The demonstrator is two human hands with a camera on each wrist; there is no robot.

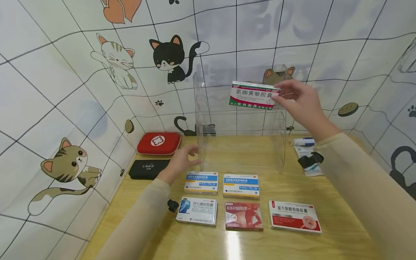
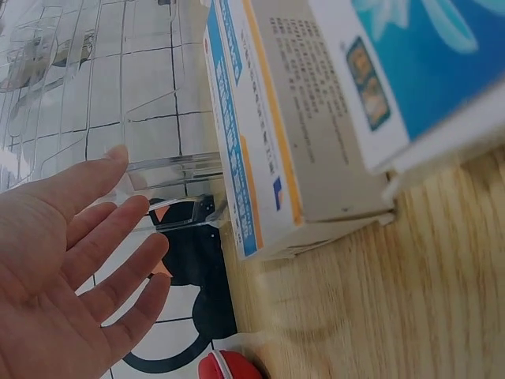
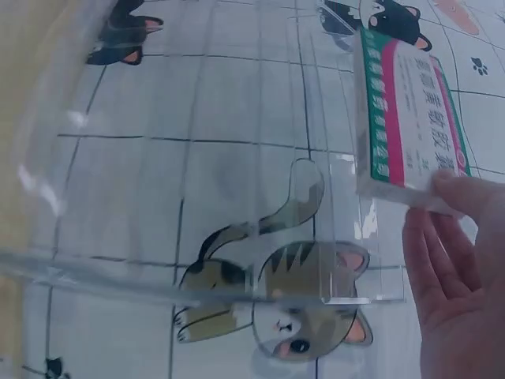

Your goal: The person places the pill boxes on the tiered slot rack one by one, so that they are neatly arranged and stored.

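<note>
My right hand (image 1: 300, 103) pinches one end of a white, green and magenta medicine box (image 1: 251, 94) between thumb and fingers. The box is up at the top level of a clear acrylic shelf stand (image 1: 199, 119), its printed front facing me. In the right wrist view the thumb lies on the box's face (image 3: 410, 118). Low at the stand's left side, my left hand (image 1: 180, 162) has relaxed fingers, with the thumb tip right at the clear edge in the left wrist view. Two blue, white and yellow medicine boxes (image 1: 201, 183) (image 1: 241, 186) lie just in front of the stand.
Nearer me lie a white box with a blue head picture (image 1: 196, 211), a red box (image 1: 243, 216) and a white-and-red box (image 1: 295, 216). A red first-aid case (image 1: 158, 143) and black case (image 1: 149, 169) sit left; a tube (image 1: 303, 141) and sachet (image 1: 310, 169) right.
</note>
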